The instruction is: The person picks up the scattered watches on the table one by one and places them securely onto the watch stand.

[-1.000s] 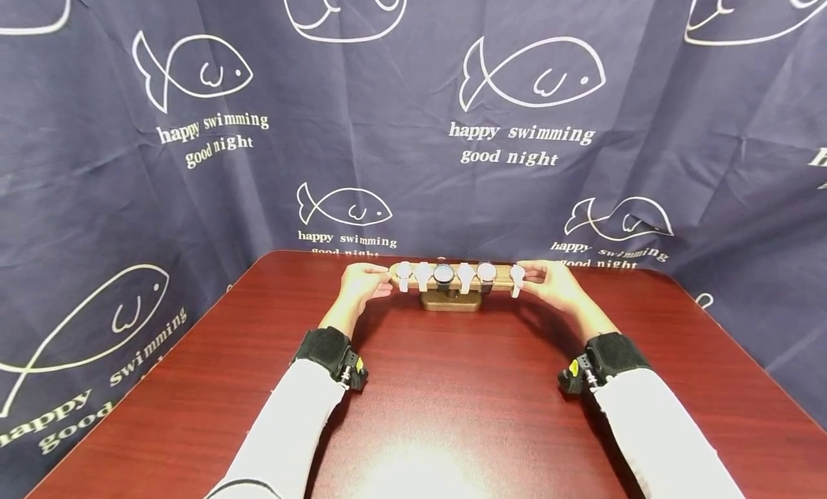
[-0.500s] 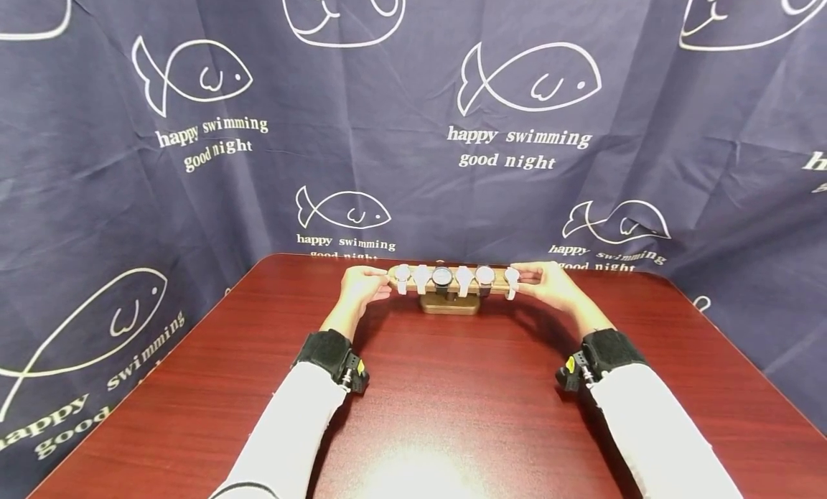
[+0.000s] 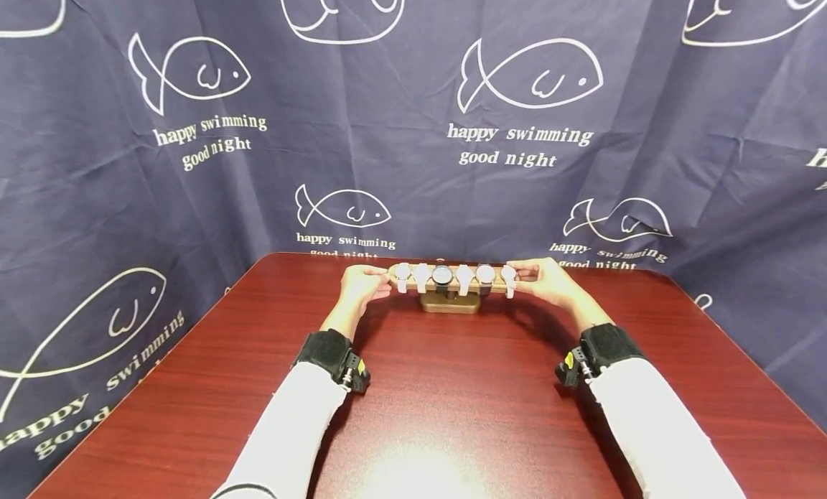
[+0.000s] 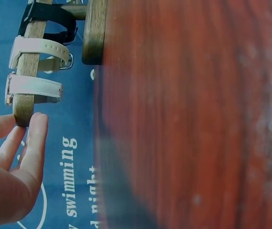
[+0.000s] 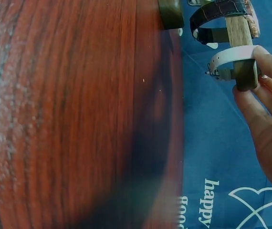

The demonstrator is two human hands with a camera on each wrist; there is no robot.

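Note:
A wooden watch stand (image 3: 450, 306) stands at the far side of the table, its horizontal bar (image 4: 27, 65) carrying several wristwatches. My left hand (image 3: 362, 283) pinches the bar's left end between thumb and fingertips, beside a white-strapped watch (image 4: 36, 87). At the other end, my right hand (image 3: 549, 282) holds the rightmost watch, which has a white strap (image 5: 234, 54) looped around the bar. Its thumb lies by the watch face, and a fingertip touches the bar's end from below. The face of this watch is mostly hidden by the fingers in the right wrist view.
Further along the bar are a black watch (image 3: 442, 276), a dark-strapped watch (image 3: 485, 275) and more white ones. The red-brown tabletop (image 3: 452, 384) spreads in front of the stand. A dark blue curtain (image 3: 413, 126) with white fish drawings hangs behind.
My right hand has moved slightly left, bringing the rightmost white watch closer to its neighbour along the bar. The left hand stays at the bar's left end.

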